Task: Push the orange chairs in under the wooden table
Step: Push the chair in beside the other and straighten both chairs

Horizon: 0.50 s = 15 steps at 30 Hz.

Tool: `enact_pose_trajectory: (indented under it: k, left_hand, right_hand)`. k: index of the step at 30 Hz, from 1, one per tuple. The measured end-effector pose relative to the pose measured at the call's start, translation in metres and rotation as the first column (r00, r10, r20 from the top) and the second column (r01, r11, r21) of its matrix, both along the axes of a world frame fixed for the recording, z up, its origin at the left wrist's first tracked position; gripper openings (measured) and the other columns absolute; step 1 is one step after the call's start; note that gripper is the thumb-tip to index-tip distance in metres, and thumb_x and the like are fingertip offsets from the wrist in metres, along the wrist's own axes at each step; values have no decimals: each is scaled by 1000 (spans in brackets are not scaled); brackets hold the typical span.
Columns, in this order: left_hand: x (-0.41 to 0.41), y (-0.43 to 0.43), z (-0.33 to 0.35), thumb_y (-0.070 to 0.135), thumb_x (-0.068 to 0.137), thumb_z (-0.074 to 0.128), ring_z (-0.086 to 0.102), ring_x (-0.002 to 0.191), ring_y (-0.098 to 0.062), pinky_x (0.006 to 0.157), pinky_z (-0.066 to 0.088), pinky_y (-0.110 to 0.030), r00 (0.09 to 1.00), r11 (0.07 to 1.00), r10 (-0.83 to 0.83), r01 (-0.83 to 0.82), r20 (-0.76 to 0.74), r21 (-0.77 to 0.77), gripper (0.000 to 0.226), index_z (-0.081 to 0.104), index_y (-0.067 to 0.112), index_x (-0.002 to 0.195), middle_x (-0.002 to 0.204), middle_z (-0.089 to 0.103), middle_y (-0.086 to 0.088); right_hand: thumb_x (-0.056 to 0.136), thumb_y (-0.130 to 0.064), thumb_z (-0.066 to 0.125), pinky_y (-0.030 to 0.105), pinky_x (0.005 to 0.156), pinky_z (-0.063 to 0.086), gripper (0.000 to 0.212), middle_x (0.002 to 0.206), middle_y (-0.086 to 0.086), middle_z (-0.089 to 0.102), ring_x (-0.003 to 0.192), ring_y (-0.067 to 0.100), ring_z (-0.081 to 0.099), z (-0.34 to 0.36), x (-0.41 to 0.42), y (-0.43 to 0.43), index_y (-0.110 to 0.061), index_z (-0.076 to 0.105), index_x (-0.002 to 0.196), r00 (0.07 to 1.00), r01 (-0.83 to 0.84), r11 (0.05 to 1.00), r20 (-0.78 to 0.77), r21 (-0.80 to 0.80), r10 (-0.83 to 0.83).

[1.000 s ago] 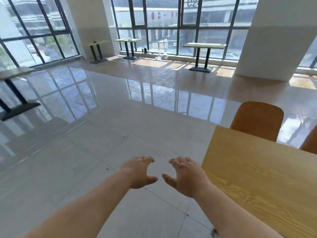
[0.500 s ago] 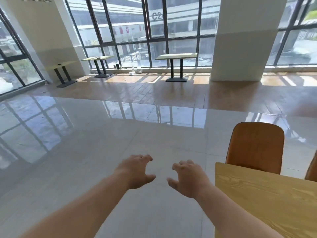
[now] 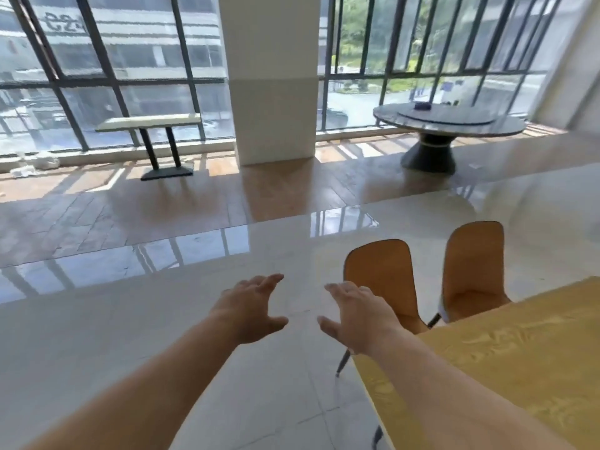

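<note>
Standing between the windows, a white pillar [image 3: 273, 79] splits the far wall; to its left a narrow bench-like table [image 3: 149, 120] sits on dark legs, to its right a round dark table [image 3: 449, 120] on a pedestal, all well apart from the person. The glossy tiled floor [image 3: 130, 319] between lies bare. Nearer, at the right, the wooden table [image 3: 506, 362] shows a pale yellow, strongly grained top. Two orange chairs, the nearer chair [image 3: 381, 280] and the farther chair [image 3: 472, 264], stand side by side at its far edge, curved shell backs upright, thin dark legs showing, seats partly hidden by the tabletop. The left hand [image 3: 250, 308] and right hand [image 3: 357, 315] hover in the air, fingers spread loose, grasping nothing; the right one overlaps the nearer chair's back, though whether it touches I cannot tell.
</note>
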<state>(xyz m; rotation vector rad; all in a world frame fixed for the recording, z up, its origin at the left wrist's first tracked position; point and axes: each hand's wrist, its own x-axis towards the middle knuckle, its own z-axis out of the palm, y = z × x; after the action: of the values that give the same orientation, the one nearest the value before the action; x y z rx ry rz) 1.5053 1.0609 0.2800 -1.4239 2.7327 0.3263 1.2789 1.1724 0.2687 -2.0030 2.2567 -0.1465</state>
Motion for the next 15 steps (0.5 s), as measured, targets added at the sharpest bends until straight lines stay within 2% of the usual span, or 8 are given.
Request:
enact_pose_trajectory:
  k: [2,6,10,15]
  left_hand:
    - [-23,-40,2,74,87,63,38,147,-25,114,39,-47,998,998,-69,69,0,-11,94,20,41,163,166,38,6]
    - [-67,-104,-13,73,88,62,39,146,-21,115,38,-44,973,973,-227,228,32,-29,82,37,38,157,162,43,9]
    - [-96,-189,-35,71,89,63,43,144,-20,114,39,-42,957,961,-277,277,87,10,82,33,40,158,160,46,9]
    - [-112,-322,-41,70,90,64,43,144,-21,114,40,-42,960,976,-217,210,179,57,84,27,40,160,159,47,7]
  right_hand:
    - [98,-70,43,48,100,50,74,149,5,51,129,31,51,3,-9,-19,-26,31,157,996,83,997,28,-11,-82]
    - [99,-70,40,43,95,50,66,130,2,63,114,24,55,-14,-28,-66,-24,50,145,983,176,984,-48,-20,-177]
    - [99,-68,42,44,94,51,65,130,3,61,115,25,54,-49,-50,-146,-22,46,146,964,262,964,36,52,-264]
    - [101,-65,42,45,96,49,61,131,5,61,119,28,53,-78,-85,-286,-22,49,144,968,223,964,80,144,-236]
